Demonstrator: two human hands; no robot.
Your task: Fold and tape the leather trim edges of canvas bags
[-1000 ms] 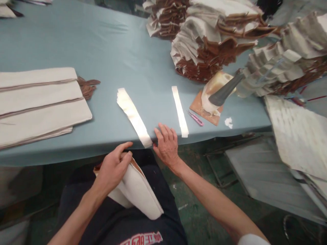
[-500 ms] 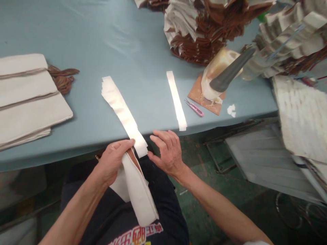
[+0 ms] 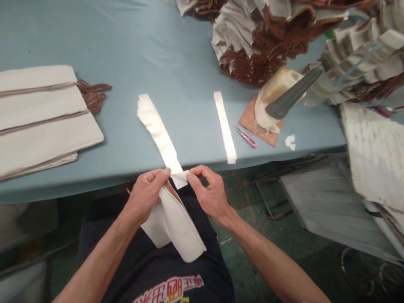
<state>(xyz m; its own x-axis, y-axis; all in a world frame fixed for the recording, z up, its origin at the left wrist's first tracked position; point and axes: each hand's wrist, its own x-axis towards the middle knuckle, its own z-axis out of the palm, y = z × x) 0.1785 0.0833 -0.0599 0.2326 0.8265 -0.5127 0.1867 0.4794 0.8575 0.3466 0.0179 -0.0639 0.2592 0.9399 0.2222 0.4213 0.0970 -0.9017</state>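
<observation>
A second ago the right hand (image 3: 210, 191) lay flat and open on the bench (image 3: 94, 42) edge beside the near end of the wide white strip (image 3: 158, 130). Half a second ago it hung open just below that edge. Now it has closed: thumb and forefinger pinch the strip's near end, which hangs over the bench edge, and the other fingers curl loosely beneath. The left hand (image 3: 147, 193) has come up from the lap with the folded cream piece (image 3: 176, 223), so its top edge now sits right at the strip's end instead of below it.

The left hand grips the upper end of the folded cream piece, thumb on top and fingers wrapped under, with its forefinger tip touching the strip. The piece slopes down across the person's dark lap, its lower end resting on the thigh. The two hands are close, knuckles facing each other, and both forearms reach in from below.

On the bench, the rest of the wide strip runs away diagonally. A narrow white strip (image 3: 224, 126) lies to its right, with pink snips (image 3: 246, 136) just beside it.
</observation>
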